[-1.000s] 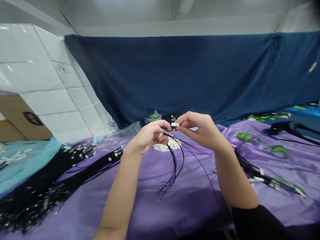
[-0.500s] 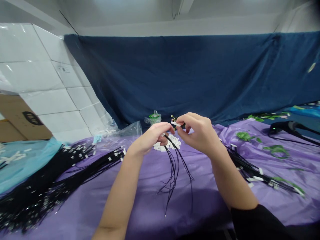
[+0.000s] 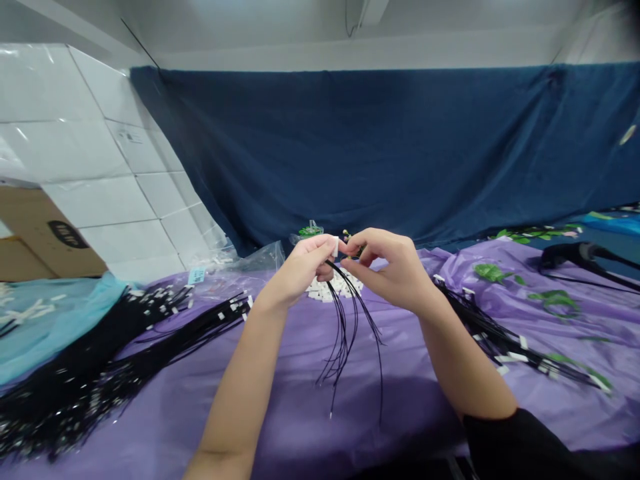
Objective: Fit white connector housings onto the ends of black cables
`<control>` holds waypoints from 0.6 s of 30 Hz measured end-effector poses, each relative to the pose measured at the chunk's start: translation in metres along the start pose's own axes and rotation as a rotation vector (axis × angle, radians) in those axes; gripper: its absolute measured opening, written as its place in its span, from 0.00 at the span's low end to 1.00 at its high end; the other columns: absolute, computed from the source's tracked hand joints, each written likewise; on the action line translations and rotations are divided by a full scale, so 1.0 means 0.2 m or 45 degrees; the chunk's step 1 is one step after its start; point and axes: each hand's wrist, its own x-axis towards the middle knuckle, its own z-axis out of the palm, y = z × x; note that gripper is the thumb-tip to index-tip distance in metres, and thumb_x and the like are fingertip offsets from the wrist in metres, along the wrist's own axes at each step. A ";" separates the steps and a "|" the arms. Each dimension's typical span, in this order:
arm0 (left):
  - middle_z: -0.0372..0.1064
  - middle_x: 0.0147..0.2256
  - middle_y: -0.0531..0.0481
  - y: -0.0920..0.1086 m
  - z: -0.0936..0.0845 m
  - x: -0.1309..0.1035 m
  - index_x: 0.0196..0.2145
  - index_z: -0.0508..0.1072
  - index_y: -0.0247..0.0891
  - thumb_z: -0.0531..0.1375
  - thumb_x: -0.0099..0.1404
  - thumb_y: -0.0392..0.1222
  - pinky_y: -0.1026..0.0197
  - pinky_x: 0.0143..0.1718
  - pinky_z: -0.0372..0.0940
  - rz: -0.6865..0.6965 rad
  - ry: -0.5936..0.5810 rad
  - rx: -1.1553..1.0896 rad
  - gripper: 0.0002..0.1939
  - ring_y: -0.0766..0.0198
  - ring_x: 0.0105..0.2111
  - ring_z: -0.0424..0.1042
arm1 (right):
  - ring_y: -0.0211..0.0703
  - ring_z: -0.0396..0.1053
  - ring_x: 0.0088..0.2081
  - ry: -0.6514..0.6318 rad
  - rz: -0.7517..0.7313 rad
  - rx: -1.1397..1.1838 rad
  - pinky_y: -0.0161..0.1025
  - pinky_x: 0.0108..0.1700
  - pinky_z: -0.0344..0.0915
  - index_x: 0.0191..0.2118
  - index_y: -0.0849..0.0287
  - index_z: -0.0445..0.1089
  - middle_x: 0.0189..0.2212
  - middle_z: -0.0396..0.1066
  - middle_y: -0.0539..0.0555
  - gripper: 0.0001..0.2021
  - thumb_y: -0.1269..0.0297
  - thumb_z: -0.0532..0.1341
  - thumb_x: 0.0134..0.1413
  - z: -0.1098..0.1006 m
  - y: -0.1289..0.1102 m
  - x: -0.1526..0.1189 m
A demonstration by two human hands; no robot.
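Note:
My left hand (image 3: 305,269) is closed on the upper ends of several thin black cables (image 3: 340,333), whose loose ends hang over the purple cover (image 3: 300,407). A small white piece (image 3: 335,246) sticks up between its thumb and fingertips. Just to the right, my right hand (image 3: 387,263) has its thumb and forefinger apart, with the forefinger tip close to the white piece. Nothing shows between those fingers. Behind and below the hands lies a pile of small white pieces (image 3: 334,287), partly hidden by my left hand.
Bundles of black cables with white ends lie at the left (image 3: 100,340) and right (image 3: 505,340). White boxes (image 3: 115,193) and a cardboard box (image 3: 45,237) stand at the left. A blue cloth (image 3: 350,153) hangs behind. Green leaves (image 3: 555,301) lie at the right.
The white piece has gone from my right fingertips to my left hand and now stands upright. My left fingers have closed around it, and my right thumb and forefinger have parted.

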 end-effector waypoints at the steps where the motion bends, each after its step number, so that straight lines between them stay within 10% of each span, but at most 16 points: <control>1: 0.45 0.21 0.59 0.00 0.00 0.00 0.31 0.68 0.35 0.57 0.65 0.49 0.68 0.19 0.42 0.007 0.017 -0.009 0.13 0.76 0.17 0.42 | 0.31 0.64 0.23 -0.017 0.075 0.059 0.32 0.29 0.62 0.34 0.59 0.70 0.29 0.71 0.48 0.03 0.68 0.63 0.52 0.00 -0.01 0.00; 18: 0.47 0.19 0.59 0.02 -0.01 -0.03 0.33 0.67 0.39 0.54 0.67 0.54 0.69 0.18 0.42 0.114 0.010 0.129 0.15 0.75 0.16 0.45 | 0.28 0.52 0.19 -0.288 0.464 0.572 0.30 0.20 0.49 0.28 0.61 0.69 0.19 0.59 0.45 0.08 0.63 0.63 0.54 0.08 -0.03 -0.01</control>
